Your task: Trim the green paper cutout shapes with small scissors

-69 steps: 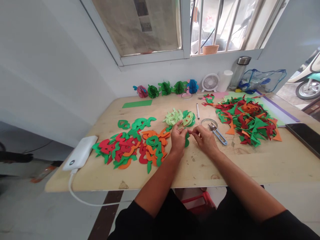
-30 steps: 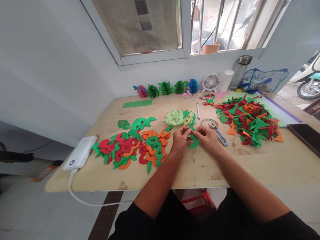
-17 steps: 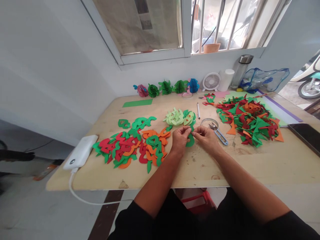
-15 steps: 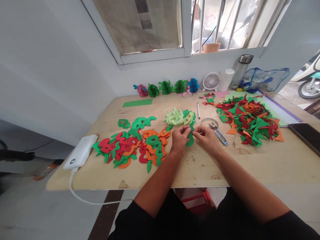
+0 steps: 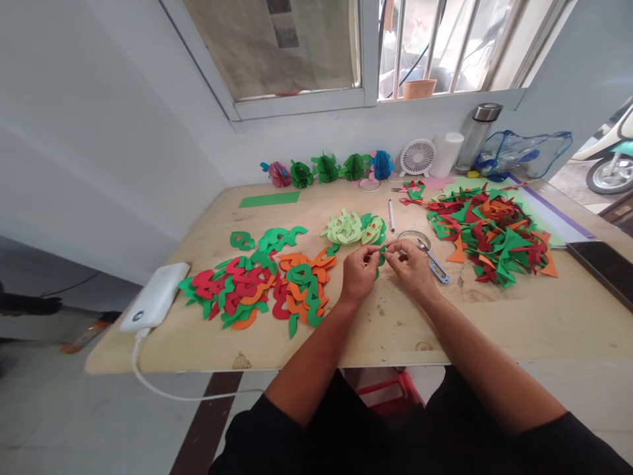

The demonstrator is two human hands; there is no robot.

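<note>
Between my two hands is a green paper cutout [image 5: 381, 256], partly hidden by the fingers. My left hand [image 5: 361, 269] pinches its left side, and my right hand [image 5: 406, 262] pinches it from the right, the fingertips nearly meeting. Just beyond the hands lies a bunch of light green paper cutouts [image 5: 342, 227] with darker green ones beside it. Right of my right hand, small thread snips [image 5: 437, 268] with a blue-grey handle rest by a clear round ring [image 5: 414, 239]. A white pen [image 5: 391, 215] lies farther back.
Red, green and orange cutouts [image 5: 247, 284] spread over the table's left side; paper scraps [image 5: 494, 231] heap on the right. A power bank [image 5: 154, 297] with a cable sits at the left edge, a phone [image 5: 603, 267] at the right. Honeycomb paper turtles [image 5: 326, 169] and a fan [image 5: 418, 158] line the wall.
The green cutout hung down below my fingers before; now less of it shows, and my hands have drawn closer together around it. The view has shifted slightly.
</note>
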